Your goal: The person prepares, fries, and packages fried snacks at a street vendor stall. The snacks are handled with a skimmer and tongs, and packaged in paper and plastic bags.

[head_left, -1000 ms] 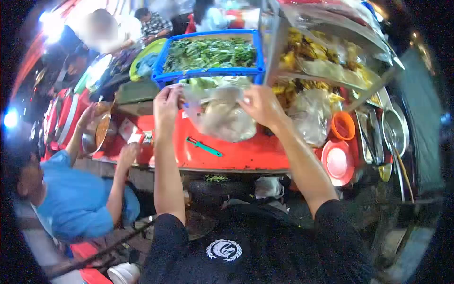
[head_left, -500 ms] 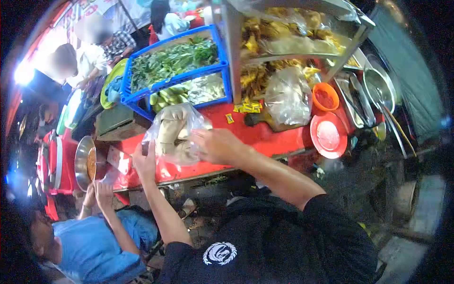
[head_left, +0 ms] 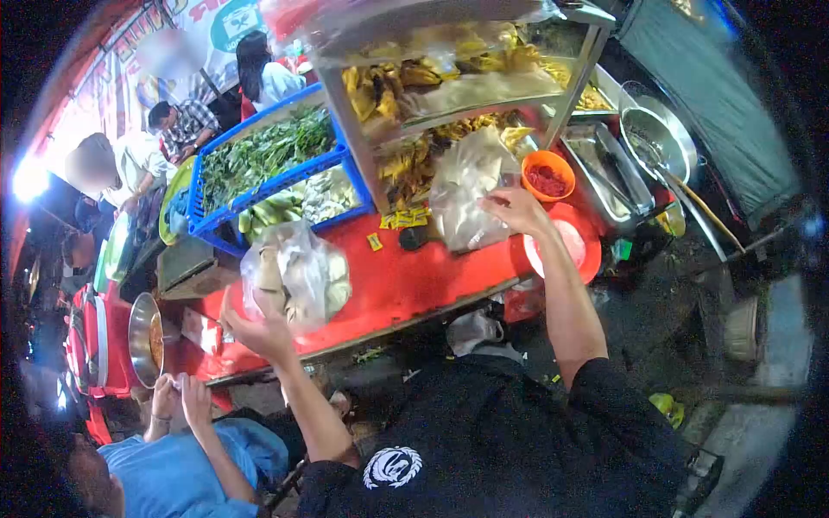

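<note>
My left hand (head_left: 257, 330) holds a clear plastic bag of pale food pieces (head_left: 295, 272) from below, at the left part of the red counter (head_left: 406, 281). My right hand (head_left: 516, 210) is stretched out to the right, fingers on the edge of another clear plastic bag (head_left: 469, 192) that leans against the glass display case (head_left: 466, 78). Just beyond that hand sit a small orange bowl of red sauce (head_left: 547, 177) and a red plate (head_left: 570, 250).
A blue crate of green vegetables (head_left: 259, 164) stands behind the counter. Metal trays and a strainer (head_left: 656, 142) lie at the right. A person in a blue shirt (head_left: 181, 457) crouches at lower left beside a metal bowl (head_left: 145, 338). Other people stand at the back left.
My right hand has left the bag of pale pieces and moved right to the other bag by the display case. My left hand now holds the first bag alone, lower on the counter.
</note>
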{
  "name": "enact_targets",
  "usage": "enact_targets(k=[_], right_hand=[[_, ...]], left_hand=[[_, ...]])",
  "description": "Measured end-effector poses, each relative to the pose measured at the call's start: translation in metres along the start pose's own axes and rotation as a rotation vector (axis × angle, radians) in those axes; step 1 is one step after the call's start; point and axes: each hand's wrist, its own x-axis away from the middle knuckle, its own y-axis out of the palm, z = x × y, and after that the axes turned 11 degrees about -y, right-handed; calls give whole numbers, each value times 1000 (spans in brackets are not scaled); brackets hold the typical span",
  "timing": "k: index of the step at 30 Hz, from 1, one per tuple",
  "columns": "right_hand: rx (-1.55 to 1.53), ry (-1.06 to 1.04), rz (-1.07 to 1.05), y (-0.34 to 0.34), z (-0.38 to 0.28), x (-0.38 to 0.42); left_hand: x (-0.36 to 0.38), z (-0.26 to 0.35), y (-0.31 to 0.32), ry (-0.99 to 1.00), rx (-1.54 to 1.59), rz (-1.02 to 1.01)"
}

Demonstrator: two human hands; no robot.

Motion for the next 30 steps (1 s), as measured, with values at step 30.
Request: enact_targets(k=[30], right_hand=[[-1366,-141,-227,19,-98,-74]], left_hand=[[20,132,18,-619,719,-414]])
